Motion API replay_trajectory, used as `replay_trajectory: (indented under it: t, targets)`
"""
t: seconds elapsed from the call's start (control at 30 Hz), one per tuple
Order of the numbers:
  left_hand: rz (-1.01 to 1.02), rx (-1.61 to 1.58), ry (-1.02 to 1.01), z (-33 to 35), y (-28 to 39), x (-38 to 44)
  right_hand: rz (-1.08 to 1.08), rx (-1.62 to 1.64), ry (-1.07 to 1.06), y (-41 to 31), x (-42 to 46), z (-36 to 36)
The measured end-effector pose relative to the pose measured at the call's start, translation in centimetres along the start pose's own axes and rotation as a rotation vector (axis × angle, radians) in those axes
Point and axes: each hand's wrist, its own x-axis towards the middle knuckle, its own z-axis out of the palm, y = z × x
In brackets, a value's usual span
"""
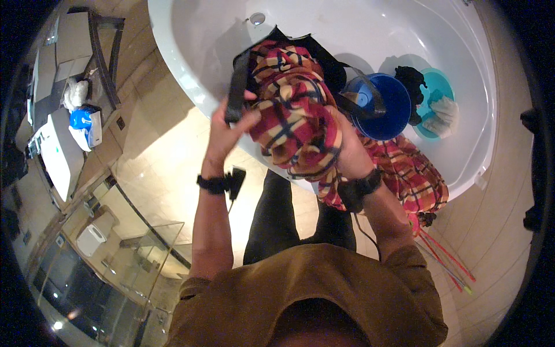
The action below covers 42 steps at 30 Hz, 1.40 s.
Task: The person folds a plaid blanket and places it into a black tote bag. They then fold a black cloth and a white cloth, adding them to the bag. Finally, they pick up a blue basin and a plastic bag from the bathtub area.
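Bunched red, cream and dark plaid fabric point(288, 117) lies between my hands over the near rim of the white bathtub point(342, 39). My left hand point(230, 130) is at the fabric's left side, with a dark strap point(237, 89) running between thumb and fingers. On the right, my right hand point(352, 149) grips the bunched plaid fabric, its fingers partly hidden by the folds. The strap belongs to a black bag point(331, 71) partly around the fabric's far end. More plaid fabric point(412, 171) hangs over the tub rim beyond my right wrist.
A blue bucket point(390, 104) stands in the tub, a strap across its mouth. Beside it are black cloth point(409, 84) and a turquoise basin point(438, 82) holding pale cloth point(444, 113). Red-handled sticks point(451, 258) lean at the right. A blue and white packet point(86, 123) sits at the left.
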Motion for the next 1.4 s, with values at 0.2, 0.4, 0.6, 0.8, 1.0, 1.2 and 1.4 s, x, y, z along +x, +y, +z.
replay_trajectory:
  t: [0.2,0.4,0.6,0.8,1.0,1.2,1.4]
  targets:
    - [-0.249,-0.157,-0.143,0.3,-0.9,-6.1,-0.258,-0.088,-0.051,4.5,9.8,-2.1]
    - [-0.044,-0.527,-0.036,-0.6,-0.2,-4.9,-0.258,-0.633,0.221,16.7,18.9,-6.9]
    - [-0.015,-0.631,-0.009,-3.0,0.2,-1.5,0.316,-0.649,0.482,22.1,18.5,-4.7]
    - [-0.435,-0.437,-0.454,-3.1,0.0,-6.6,0.112,-0.15,0.382,13.8,20.3,-3.8]
    - [-0.32,-0.482,-0.151,-5.4,-0.8,-5.3,0.195,-0.576,0.536,15.2,23.1,-4.2]
    - [-0.14,-0.653,0.112,-11.5,-4.2,-1.8,-0.045,-0.468,0.286,11.1,9.3,-5.7]
    - [-0.123,-0.879,0.208,-15.1,-6.3,2.3,0.101,-0.836,0.436,18.3,0.0,-17.0]
